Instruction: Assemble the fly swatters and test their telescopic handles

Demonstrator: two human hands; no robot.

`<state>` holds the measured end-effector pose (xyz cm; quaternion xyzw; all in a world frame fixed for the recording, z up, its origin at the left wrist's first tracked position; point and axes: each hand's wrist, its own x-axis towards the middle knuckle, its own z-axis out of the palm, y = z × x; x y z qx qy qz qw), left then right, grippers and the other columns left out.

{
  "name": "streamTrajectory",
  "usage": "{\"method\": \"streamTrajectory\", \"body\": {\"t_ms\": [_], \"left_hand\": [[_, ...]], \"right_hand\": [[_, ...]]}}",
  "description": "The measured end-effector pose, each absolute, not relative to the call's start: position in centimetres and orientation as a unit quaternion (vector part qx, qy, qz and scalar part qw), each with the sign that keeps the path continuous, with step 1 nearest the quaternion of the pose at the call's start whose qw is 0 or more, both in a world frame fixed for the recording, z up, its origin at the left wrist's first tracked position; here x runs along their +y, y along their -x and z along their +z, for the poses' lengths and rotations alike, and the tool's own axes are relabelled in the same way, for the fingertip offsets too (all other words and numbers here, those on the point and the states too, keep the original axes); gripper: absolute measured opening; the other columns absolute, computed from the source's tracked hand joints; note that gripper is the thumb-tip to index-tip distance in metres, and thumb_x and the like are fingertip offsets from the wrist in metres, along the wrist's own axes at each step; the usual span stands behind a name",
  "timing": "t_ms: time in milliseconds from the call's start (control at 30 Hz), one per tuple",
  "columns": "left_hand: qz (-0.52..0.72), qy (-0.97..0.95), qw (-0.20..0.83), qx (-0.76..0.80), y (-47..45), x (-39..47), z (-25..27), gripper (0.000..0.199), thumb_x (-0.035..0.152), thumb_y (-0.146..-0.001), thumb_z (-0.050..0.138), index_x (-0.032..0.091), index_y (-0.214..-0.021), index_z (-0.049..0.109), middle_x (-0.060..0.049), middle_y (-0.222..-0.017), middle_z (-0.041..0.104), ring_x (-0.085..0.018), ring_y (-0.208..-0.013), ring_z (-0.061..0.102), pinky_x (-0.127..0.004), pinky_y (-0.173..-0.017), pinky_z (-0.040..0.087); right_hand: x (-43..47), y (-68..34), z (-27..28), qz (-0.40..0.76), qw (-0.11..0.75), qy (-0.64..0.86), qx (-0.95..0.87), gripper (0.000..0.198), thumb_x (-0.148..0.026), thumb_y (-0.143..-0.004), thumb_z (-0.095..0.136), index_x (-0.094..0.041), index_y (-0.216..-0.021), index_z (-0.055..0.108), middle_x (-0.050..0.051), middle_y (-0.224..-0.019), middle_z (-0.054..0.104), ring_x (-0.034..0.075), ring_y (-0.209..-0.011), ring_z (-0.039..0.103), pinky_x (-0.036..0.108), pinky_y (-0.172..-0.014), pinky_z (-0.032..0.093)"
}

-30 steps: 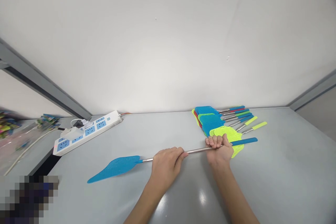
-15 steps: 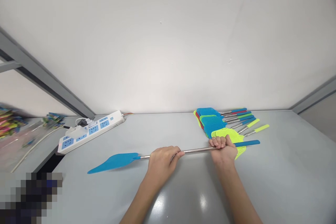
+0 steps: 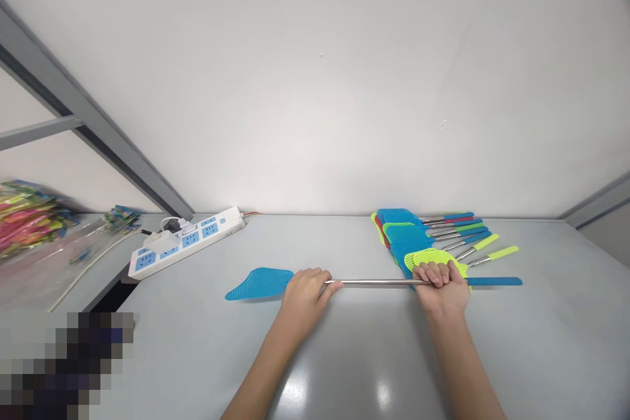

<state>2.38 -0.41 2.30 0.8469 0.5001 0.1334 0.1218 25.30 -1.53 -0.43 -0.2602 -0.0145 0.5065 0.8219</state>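
Note:
Both my hands grip one blue fly swatter (image 3: pixel 260 283) with a long metal rod, held level across the front of the table. My left hand (image 3: pixel 308 295) is closed round the rod beside the blue paddle and covers where the two join. Palm up, my right hand (image 3: pixel 441 289) is wrapped round the rod close to the blue handle, which sticks out to the right. Just behind my right hand lies a fanned pile of fly swatters (image 3: pixel 403 236) in blue, yellow-green and red, their handles pointing right. The nearest yellow-green swatter is partly hidden by that hand.
A white power strip (image 3: pixel 189 243) with plugs in it lies at the back left. Beyond the table's left edge are colourful plastic packets (image 3: pixel 32 216) and a pale cable (image 3: pixel 91 266). A wall (image 3: pixel 315 111) rises behind the grey table (image 3: pixel 344 354).
My left hand has come up against the swatter's paddle, and my right hand is further right. The paddle has turned to show more of its face. The view has shifted slightly left.

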Motion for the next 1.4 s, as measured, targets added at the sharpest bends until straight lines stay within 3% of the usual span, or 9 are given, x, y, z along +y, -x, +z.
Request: {"method": "streamTrajectory", "body": {"t_ms": [200,367,900,1400], "left_hand": [[0.133,-0.85,0.073,0.504,-2.9,-0.9,1.6,0.032,0.033,-0.085,0.024,0.02,-0.071,0.05,0.0,-0.068,0.055,-0.013,-0.065,0.048,-0.025,-0.061,0.03],[0.15,-0.842,0.066,0.514,-3.8,-1.8,1.1,0.029,0.03,-0.085,0.025,0.02,-0.073,0.05,-0.001,-0.069,0.054,-0.013,-0.065,0.046,-0.025,-0.06,0.03],[0.133,-0.83,0.008,0.541,-4.3,-2.4,1.5,0.028,0.023,-0.084,0.027,0.019,-0.066,0.049,-0.001,-0.064,0.053,-0.014,-0.059,0.043,-0.029,-0.056,0.022],[0.159,-0.822,0.038,0.546,-4.7,-2.9,1.5,0.026,0.02,-0.083,0.028,0.02,-0.066,0.048,0.001,-0.063,0.053,-0.014,-0.06,0.043,-0.028,-0.058,0.022]], "right_hand": [[-1.1,-23.3,-0.1,0.576,0.795,0.191,-0.009,0.03,-0.019,-0.074,0.044,-0.016,-0.05,0.027,-0.008,-0.043,0.023,0.005,-0.037,0.027,0.018,-0.04,0.028],[-1.2,-20.3,-0.2,0.629,0.748,0.204,-0.057,0.032,-0.027,-0.075,0.045,-0.017,-0.051,0.027,-0.008,-0.044,0.018,0.005,-0.036,0.023,0.02,-0.038,0.026],[-1.6,-18.8,0.0,0.597,0.773,0.201,-0.073,0.033,-0.03,-0.078,0.042,-0.018,-0.053,0.025,-0.008,-0.046,0.013,0.005,-0.037,0.015,0.018,-0.036,0.022],[-2.3,-17.5,1.0,0.582,0.777,0.222,-0.086,0.035,-0.035,-0.079,0.041,-0.018,-0.053,0.024,-0.009,-0.045,0.011,0.006,-0.037,0.011,0.02,-0.035,0.018]]}}
